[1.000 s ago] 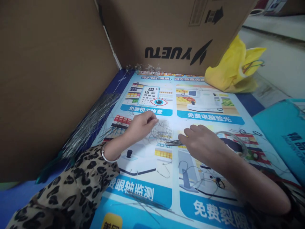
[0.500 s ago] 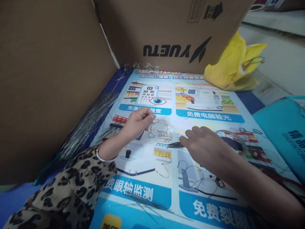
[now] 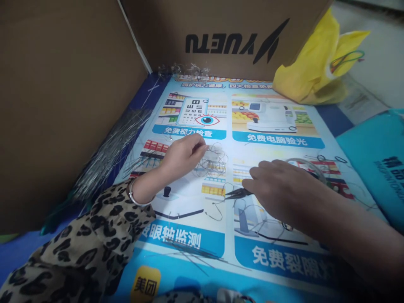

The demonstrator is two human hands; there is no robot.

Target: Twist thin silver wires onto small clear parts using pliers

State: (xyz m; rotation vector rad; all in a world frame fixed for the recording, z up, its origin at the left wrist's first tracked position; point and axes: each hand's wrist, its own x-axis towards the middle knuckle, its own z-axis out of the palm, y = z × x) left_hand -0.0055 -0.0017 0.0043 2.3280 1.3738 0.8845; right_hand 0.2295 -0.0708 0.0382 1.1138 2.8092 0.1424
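My left hand [image 3: 186,155] is closed in a pinch on a shape of thin bent wire [image 3: 214,162], whose loops spread out to the right of the fingertips. In my right hand [image 3: 274,187] is a pair of pliers [image 3: 237,193]; the dark pointed jaws stick out to the left, slightly parted, and the handles are hidden in the fist. The jaws sit below and right of the wire loops, apart from my left hand. Loose bent wire pieces [image 3: 216,211] lie on the printed poster [image 3: 229,235] beneath both hands.
Long straight wires [image 3: 107,158] lie in a bundle at the left, along a cardboard panel [image 3: 63,84]. Small wire shapes [image 3: 198,71] stand at the back. A yellow bag [image 3: 306,75] and a blue bag [image 3: 375,164] are at the right. Cut wires [image 3: 195,252] lie in front.
The pliers have moved slightly down relative to the wire loops, and their jaws look more parted. My left hand keeps its pinch on the wire. The whole view has shifted a little.
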